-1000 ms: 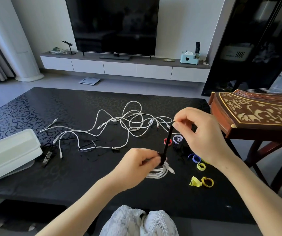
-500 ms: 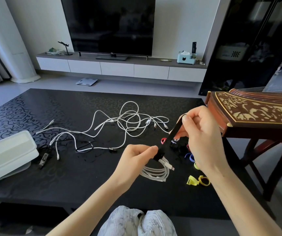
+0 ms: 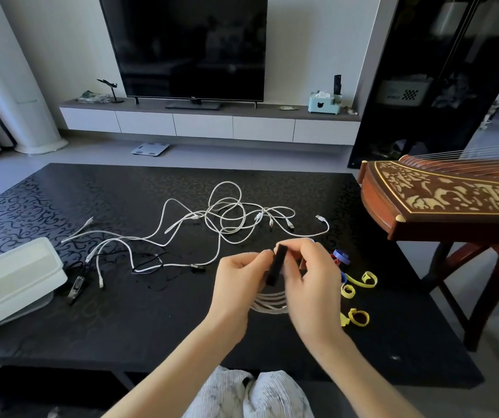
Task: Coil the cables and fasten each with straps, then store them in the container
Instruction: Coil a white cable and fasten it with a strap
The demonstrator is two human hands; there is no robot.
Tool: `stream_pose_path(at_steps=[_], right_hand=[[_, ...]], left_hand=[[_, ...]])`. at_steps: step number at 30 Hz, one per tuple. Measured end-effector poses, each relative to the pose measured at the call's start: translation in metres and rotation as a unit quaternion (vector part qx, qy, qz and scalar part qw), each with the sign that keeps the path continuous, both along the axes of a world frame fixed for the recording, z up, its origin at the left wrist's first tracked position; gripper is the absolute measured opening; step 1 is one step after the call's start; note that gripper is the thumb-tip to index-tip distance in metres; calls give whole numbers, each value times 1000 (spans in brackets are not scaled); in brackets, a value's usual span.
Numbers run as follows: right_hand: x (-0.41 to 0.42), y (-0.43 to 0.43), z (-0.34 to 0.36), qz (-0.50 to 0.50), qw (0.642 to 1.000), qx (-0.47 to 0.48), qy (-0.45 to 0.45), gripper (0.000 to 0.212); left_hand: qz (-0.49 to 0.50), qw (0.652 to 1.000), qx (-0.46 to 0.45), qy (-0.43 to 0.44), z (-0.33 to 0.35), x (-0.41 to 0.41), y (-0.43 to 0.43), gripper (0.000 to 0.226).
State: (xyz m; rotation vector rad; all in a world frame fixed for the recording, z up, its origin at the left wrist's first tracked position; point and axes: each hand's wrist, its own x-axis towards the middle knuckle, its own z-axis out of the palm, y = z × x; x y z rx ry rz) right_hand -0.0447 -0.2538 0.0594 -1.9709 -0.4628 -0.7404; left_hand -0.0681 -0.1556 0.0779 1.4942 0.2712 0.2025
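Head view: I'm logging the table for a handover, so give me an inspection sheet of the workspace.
Surface: black patterned table.
Job's things: coiled white cable with black strap held over it; white container left; yellow straps and blue strap right.
Clutter: small dark item by container, kind unclear.
Hands: left hand grips the coil; right hand pinches the strap.
Cables: loose white cables tangled mid-table; one black cable.
Surroundings: television, stringed instrument.
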Motion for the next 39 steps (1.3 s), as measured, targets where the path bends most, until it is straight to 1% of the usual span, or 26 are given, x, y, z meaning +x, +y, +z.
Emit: stream_pose_path(at_steps=[2,4,5,7,10,13,15,17,19,21,23,24,26,28,30,32,34,36,39], right_hand=[[0,4,-6,-47,993,-41,-99,17],[-1,3,-9,-69,980,-80,-167,21],[0,1,-10,-76,975,-95,-187,25],[2,-5,-11,-79,969,-106,-208,34],[1,-11,-13,-77,969,-109,-206,38],[-5,-10,-14,-88,976,-100,-173,30],[-5,-7,-17,-94,979,-103,-147,22],[-5,-5,-21,-77,986,-96,-109,22],[-3,-5,-24,-47,994,-79,-60,25],[-4,-6,-25,-29,997,-67,-16,21],[-5,-8,-23,4,998,-37,44,14],[-5,-9,-21,23,997,-26,71,14],[-6,-11,-16,53,991,-13,120,18],[-4,-14,-9,84,976,20,198,20],[-1,-18,0,124,946,79,288,20],[1,-23,8,148,923,116,335,19],[1,-27,12,154,929,98,323,17],[-4,-30,9,140,951,45,272,16],[-16,-31,1,132,975,-15,176,16]], left_hand=[[5,994,-95,59,-1,0,-5,37],[1,984,-143,107,-2,-1,-6,31],[-4,980,-152,126,-1,0,-5,30],[-9,979,-133,152,-1,1,-2,31],[-12,978,-114,175,-2,1,-6,29],[-28,978,-100,183,-7,0,-8,24],[-35,977,-94,190,-9,0,-7,28],[-43,978,-79,189,-12,0,-5,34],[-51,986,-6,162,-15,-2,-2,35],[-69,988,84,106,-21,-7,1,34],[-104,982,150,46,-25,-13,5,45],[-124,978,163,25,-24,-15,7,47],[-159,978,137,9,-23,-18,11,46],[-178,977,116,19,-22,-18,15,45],[-181,972,147,33,-22,-17,17,45],[-178,963,197,52,-20,-15,18,45],[-167,957,229,66,-21,-12,16,45],[-145,962,217,86,-22,-10,12,42],[-129,981,89,116,-22,-6,9,36]])
